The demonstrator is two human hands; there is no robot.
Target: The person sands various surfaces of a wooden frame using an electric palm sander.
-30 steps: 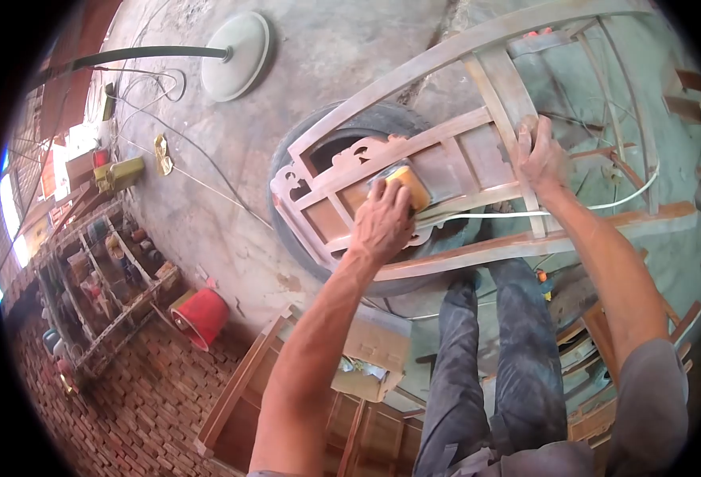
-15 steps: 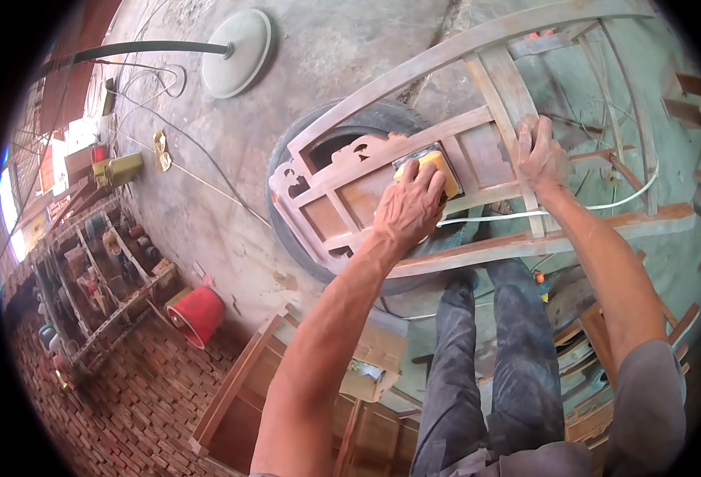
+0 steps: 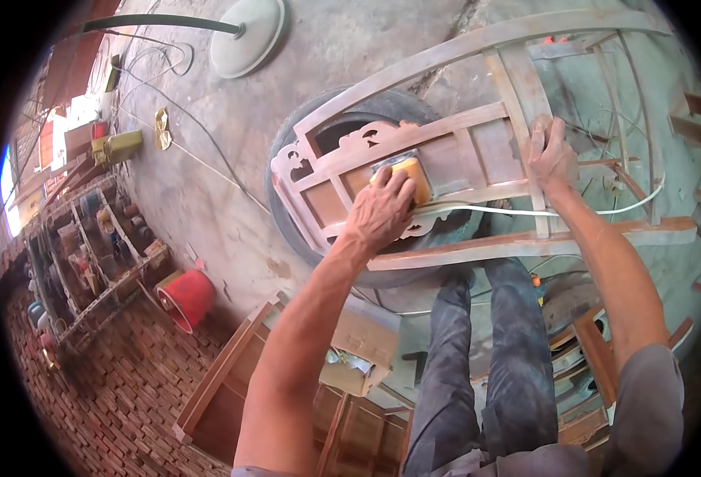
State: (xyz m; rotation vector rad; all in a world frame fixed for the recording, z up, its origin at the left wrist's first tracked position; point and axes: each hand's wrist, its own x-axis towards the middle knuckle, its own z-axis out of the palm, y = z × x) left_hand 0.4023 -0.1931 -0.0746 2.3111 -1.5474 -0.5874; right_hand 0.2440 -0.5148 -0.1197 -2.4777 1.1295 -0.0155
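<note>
A wooden chair frame (image 3: pixel 493 187) with a carved, panelled back lies across a black tyre (image 3: pixel 283 131). My left hand (image 3: pixel 381 208) is closed over a yellow electric sander (image 3: pixel 419 181), whose pad rests on a back panel. From the sander a white cord (image 3: pixel 517 211) runs right, passing below my right hand. My right hand (image 3: pixel 553 156) is wrapped round the wide crosspiece (image 3: pixel 523 87) of the frame. Its fingertips show on the upper face; the thumb is mostly hidden.
A round grey base with a curved pole (image 3: pixel 247 40) stands at the upper left. A red bucket (image 3: pixel 187 300), a rack of containers (image 3: pixel 88 266) and a cardboard box (image 3: pixel 362 342) lie to the left and below. Wooden furniture parts (image 3: pixel 593 350) crowd the lower right.
My left hand has slid the sander left along the panel. The right hand keeps its hold on the crosspiece, and the whole view has shifted slightly.
</note>
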